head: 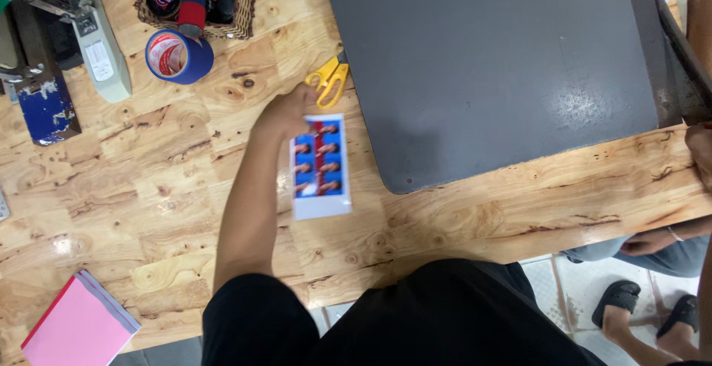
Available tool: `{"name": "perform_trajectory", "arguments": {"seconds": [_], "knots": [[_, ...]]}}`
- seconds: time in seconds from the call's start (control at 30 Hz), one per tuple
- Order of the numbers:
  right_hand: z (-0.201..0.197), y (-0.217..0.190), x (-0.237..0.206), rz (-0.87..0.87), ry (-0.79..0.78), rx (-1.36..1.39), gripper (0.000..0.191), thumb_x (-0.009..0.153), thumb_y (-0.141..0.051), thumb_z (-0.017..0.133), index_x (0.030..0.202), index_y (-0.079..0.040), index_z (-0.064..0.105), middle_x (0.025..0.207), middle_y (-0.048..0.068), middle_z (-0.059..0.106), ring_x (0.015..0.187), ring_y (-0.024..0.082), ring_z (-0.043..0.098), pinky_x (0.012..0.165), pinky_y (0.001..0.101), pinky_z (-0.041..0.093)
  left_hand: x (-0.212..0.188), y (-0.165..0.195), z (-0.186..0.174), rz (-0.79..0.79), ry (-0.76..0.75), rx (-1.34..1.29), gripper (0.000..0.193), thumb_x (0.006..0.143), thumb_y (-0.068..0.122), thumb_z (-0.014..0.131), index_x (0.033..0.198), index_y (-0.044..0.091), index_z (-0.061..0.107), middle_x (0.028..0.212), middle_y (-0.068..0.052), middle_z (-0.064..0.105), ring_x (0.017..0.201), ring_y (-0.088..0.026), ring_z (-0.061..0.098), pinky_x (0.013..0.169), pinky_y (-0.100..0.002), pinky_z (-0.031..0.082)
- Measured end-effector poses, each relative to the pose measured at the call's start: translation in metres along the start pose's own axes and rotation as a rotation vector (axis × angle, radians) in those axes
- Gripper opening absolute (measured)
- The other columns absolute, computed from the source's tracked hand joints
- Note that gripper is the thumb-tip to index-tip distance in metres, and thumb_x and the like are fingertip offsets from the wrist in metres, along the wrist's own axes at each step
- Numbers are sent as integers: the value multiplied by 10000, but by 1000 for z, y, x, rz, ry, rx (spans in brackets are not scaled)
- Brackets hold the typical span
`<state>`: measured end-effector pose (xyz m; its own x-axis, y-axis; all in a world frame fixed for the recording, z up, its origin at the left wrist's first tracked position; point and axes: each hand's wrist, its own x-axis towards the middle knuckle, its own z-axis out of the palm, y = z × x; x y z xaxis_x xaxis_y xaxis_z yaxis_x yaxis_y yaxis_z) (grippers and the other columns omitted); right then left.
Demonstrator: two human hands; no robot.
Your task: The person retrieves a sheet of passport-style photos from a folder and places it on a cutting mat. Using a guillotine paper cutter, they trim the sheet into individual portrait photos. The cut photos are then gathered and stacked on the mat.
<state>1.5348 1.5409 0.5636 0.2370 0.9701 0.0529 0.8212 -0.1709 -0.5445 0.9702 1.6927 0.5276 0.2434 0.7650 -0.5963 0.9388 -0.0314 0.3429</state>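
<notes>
Pine-coloured worktop (148, 188), knotty and glossy, spread under everything. Left hand (285, 114) stretched forward from a black sleeve, fingers closed on the top edge of a photo sheet (320, 166): white paper printed with two columns of small portrait pictures on blue, with some red at the top. Sheet blurred and slightly tilted, its lower white margin toward the body; whether lying flat on the wood or lifted just off it cannot be told. Held at the edge, apparently to keep fingers off the printed faces. Yellow-handled scissors (327, 80) just beyond the fingertips, blades tucked under the corner of a dark grey mat (489, 69), close enough to be picked up without shifting position.

Right hand (699, 151) barely seen at the far right edge of the worktop; grip impossible to judge, open or closed.

Farther off on the left: blue tape roll (178, 56) lying beside a wicker basket (245, 10) stuffed with more rolls, a pale stapler-like machine (100, 43), and a pink paper stack (78, 329) at the near corner. Below right, another person's arm and sandalled feet (645, 310) on a tiled floor, apart from the work.
</notes>
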Motion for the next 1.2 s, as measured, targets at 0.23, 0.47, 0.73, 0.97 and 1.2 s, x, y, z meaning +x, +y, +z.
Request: {"name": "perform_trajectory", "arguments": {"seconds": [0.23,0.47,0.73,0.97,1.2], "knots": [[-3,-8,-12,-50,12,24,294,963,34,592,1254,65,625,1069,177,680,899,248,633,744,374,514,-34,-25,10,-87,47,6,887,726,129,851,1472,274,394,1142,-259,683,1130,-437,649,936,-505,511],[-1,-3,-26,-140,39,41,242,977,117,567,1211,88,618,1060,168,698,888,203,684,772,325,547,-12,-10,-3,-82,84,119,865,696,66,806,1446,285,432,1156,-217,690,1115,-415,662,937,-487,540],[5,16,-44,17,-12,-86,246,902,27,590,1132,65,666,959,185,711,811,277,703,712,382,548,-106,-128,28,-412,66,76,1054,613,150,889,1533,155,376,1187,-231,696,1109,-396,673,936,-437,559],[-6,24,-95,45,3,-694,322,915,-314,733,892,8,733,721,231,676,709,380,690,789,436,585,-224,-210,72,-827,263,-421,946,670,145,923,1486,27,459,1198,-260,722,899,-313,755,741,-422,620],[12,6,-153,79,-68,-665,351,861,-329,749,852,18,704,689,227,666,710,402,688,738,463,577,-286,-239,79,-753,509,-260,866,759,166,926,1487,8,484,1100,-287,722,830,-295,718,704,-413,579]]}}
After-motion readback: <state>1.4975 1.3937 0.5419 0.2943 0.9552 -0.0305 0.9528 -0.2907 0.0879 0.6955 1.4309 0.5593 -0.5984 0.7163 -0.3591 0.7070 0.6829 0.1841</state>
